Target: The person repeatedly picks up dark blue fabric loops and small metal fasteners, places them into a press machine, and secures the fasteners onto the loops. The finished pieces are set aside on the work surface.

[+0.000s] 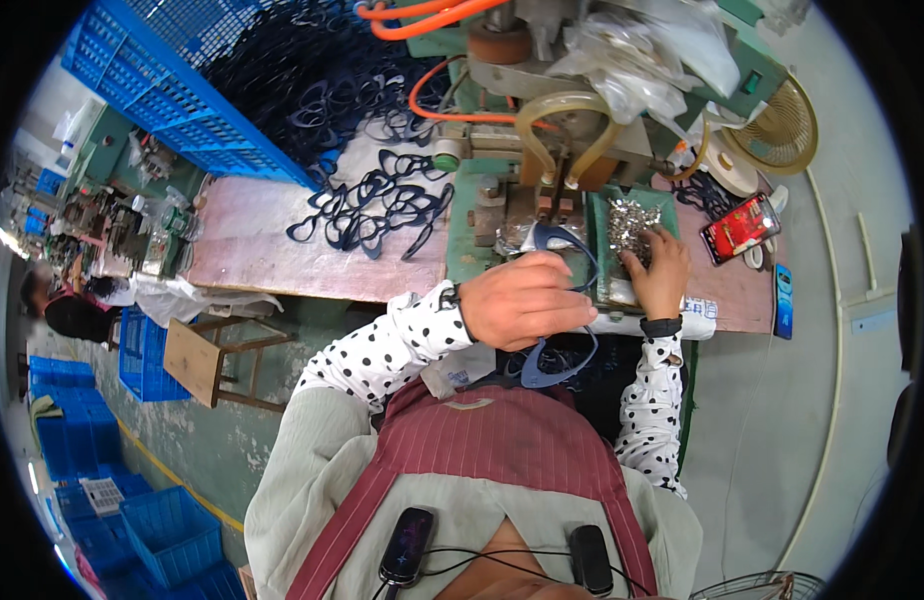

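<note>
My left hand [527, 300], in a polka-dot sleeve, is closed on a dark blue looped plastic strap [560, 372]. One loop of it rises toward the metal jaws of a bench press [554, 205], and another hangs below my fingers over my lap. To the right, my right hand [664, 275] dips its curled fingers and thumb into small shiny metal pieces [630, 222]. These lie in a green tray [668, 205] beside the press. Whatever is between those fingertips is too small to make out.
Loose dark blue straps [377, 205] lie left of the press, in front of a tilted blue crate [182, 90] and a larger heap. A red-screened phone [739, 228], a fan [782, 125] and a blue packet [783, 300] are at the right. A wooden stool [194, 362] stands left.
</note>
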{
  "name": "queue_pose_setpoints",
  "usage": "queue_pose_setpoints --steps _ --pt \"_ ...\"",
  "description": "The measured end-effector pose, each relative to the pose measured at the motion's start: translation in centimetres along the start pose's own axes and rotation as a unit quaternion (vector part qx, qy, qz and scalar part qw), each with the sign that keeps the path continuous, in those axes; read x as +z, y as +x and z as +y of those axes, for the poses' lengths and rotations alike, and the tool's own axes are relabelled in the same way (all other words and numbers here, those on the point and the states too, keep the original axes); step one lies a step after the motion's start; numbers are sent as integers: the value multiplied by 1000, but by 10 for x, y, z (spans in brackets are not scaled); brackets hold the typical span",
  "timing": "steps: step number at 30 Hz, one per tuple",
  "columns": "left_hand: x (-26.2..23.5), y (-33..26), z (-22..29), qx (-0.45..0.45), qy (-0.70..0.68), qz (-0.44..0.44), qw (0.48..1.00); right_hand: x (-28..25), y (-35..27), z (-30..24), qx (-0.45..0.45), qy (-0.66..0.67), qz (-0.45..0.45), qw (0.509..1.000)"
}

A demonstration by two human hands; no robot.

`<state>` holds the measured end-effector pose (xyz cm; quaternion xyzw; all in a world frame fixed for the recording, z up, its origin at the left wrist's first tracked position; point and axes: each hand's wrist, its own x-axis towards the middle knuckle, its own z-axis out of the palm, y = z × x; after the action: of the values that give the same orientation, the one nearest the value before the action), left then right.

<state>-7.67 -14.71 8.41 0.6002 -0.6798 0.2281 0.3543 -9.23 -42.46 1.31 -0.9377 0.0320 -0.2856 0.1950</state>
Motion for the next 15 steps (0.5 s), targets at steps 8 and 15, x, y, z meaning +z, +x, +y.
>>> queue_pose_setpoints --steps 8,15 --pt "6 -7 8 -32 54 31 998 17 -1 14 -36 20 90 995" --pt "-1 -109 14 -375 336 192 842 16 -7 14 25 32 103 994"
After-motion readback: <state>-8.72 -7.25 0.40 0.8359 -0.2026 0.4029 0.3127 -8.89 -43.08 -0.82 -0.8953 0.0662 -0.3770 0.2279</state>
